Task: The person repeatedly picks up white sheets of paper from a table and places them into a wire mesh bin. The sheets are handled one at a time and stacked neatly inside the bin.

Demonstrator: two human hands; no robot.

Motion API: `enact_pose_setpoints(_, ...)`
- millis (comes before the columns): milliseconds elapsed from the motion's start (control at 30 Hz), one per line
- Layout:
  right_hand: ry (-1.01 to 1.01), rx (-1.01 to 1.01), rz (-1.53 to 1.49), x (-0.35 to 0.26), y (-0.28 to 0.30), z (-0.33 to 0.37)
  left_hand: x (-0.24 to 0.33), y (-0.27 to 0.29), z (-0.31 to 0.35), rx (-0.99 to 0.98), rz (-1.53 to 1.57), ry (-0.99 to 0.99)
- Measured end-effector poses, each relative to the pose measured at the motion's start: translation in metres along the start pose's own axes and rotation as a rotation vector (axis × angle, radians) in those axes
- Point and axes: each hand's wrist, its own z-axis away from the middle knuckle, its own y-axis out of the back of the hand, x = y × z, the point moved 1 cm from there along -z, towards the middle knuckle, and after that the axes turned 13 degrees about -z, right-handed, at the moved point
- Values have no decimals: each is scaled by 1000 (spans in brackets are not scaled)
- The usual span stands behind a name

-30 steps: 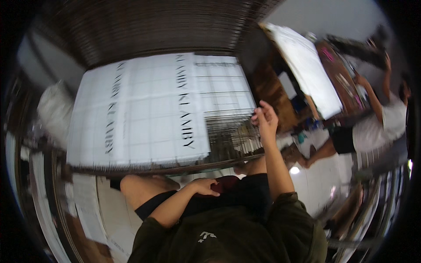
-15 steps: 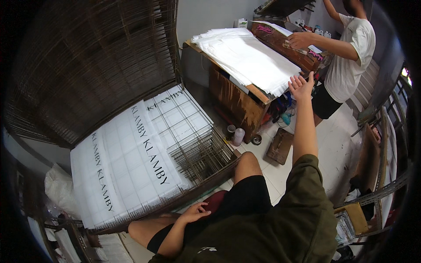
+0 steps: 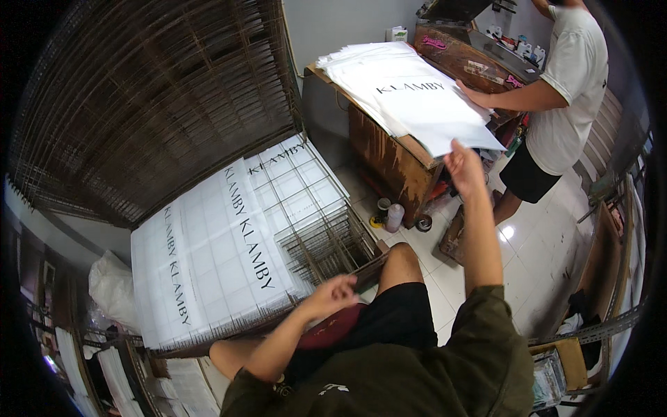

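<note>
My right hand (image 3: pixel 464 168) reaches forward, its fingers closed on the near edge of a white sheet (image 3: pixel 424 108) with dark lettering. That sheet lies over a stack of white sheets (image 3: pixel 347 61) on a worn wooden table, its near corner hanging past the edge. A co-worker's hand (image 3: pixel 474 96) touches the sheet's right side. Above my lap, my left hand (image 3: pixel 332 299) is half curled with fingers apart and nothing visible in it. Left of it, similar printed sheets (image 3: pixel 201 243) lie on a wire drying rack (image 3: pixel 326 243).
Raised wire shelves (image 3: pixel 153 90) stand behind the rack. A co-worker in a white shirt (image 3: pixel 573 90) stands at the far right beside a wooden bench (image 3: pixel 445 52). A bottle (image 3: pixel 394 217) and tape roll (image 3: pixel 424 222) sit on the floor by the table (image 3: pixel 382 153).
The co-worker's printed sheet has come down onto the stack. My right hand has gone from open and outstretched to gripping its edge. My left hand has risen slightly from my lap.
</note>
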Motion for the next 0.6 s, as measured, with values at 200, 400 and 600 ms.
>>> enact_pose_setpoints(200,-58,-32,14,81,-24,98,130,62,-126,208,556,174)
enact_pose_setpoints(400,-128,102,-234,68,28,138,152,53,-154,359,673,-134)
enact_pose_setpoints(600,-3,109,-261,40,110,135,164,75,-86,415,676,-174)
